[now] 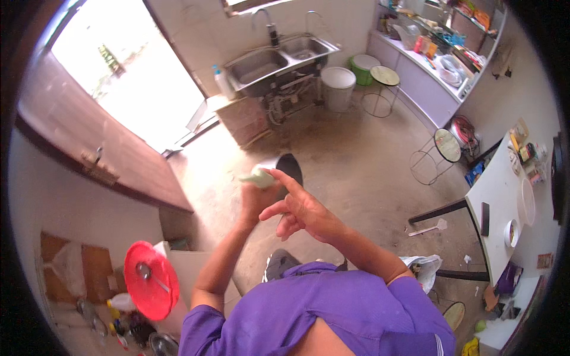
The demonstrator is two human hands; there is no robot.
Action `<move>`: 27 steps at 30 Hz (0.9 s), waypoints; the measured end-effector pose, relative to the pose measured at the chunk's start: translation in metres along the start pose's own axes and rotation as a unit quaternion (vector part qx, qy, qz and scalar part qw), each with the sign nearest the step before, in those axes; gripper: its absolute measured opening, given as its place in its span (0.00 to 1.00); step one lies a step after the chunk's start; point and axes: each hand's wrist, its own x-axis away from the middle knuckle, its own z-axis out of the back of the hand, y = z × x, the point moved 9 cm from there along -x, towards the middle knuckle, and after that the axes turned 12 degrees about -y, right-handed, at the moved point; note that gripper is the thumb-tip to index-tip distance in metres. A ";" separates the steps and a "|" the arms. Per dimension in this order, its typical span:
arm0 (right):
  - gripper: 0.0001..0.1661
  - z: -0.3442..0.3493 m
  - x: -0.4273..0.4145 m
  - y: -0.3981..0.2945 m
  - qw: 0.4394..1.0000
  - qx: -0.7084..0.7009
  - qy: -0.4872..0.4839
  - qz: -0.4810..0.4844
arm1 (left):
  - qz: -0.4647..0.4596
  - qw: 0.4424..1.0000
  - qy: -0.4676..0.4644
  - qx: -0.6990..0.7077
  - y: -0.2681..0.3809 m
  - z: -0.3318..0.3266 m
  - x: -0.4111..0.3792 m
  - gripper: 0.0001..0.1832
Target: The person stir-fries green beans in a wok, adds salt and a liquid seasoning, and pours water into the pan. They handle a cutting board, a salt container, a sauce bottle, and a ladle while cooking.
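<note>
Before me, my left hand [259,198] is closed around a pale green thing [262,178], blurred, perhaps a cloth or a handle. Just beyond it is a dark, rounded object with a bright side [290,169], which looks like a pan or pot; whether the hand holds it too, I cannot tell. My right hand [300,209] reaches in from the right with its index finger extended to the pale green thing. Its other fingers are loosely bent and hold nothing that shows.
A steel double sink [260,66] stands ahead, with a white bucket [338,82] beside it. Round stools [446,145] and a white table [498,222] are at the right. A plastic spatula [429,229] lies on the floor. A red lid or tray [151,289] is at lower left.
</note>
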 end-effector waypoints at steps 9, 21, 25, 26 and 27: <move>0.21 0.297 -0.017 -0.037 0.969 -0.143 0.195 -0.051 | 0.162 0.849 -0.133 0.486 -0.111 -0.227 -0.189 0.17; 0.16 0.565 -0.056 -0.079 0.955 0.042 0.119 -0.267 | 0.469 0.590 -0.375 0.539 -0.191 -0.385 -0.429 0.17; 0.25 0.682 -0.045 -0.137 0.947 0.026 0.054 -0.315 | 0.497 0.643 -0.295 0.502 -0.218 -0.418 -0.508 0.10; 0.22 0.740 -0.037 -0.157 0.946 0.029 0.101 -0.306 | 0.511 0.642 -0.273 0.502 -0.229 -0.423 -0.517 0.10; 0.20 0.808 -0.031 -0.173 0.942 0.037 0.145 -0.299 | 0.521 0.641 -0.248 0.506 -0.241 -0.433 -0.530 0.11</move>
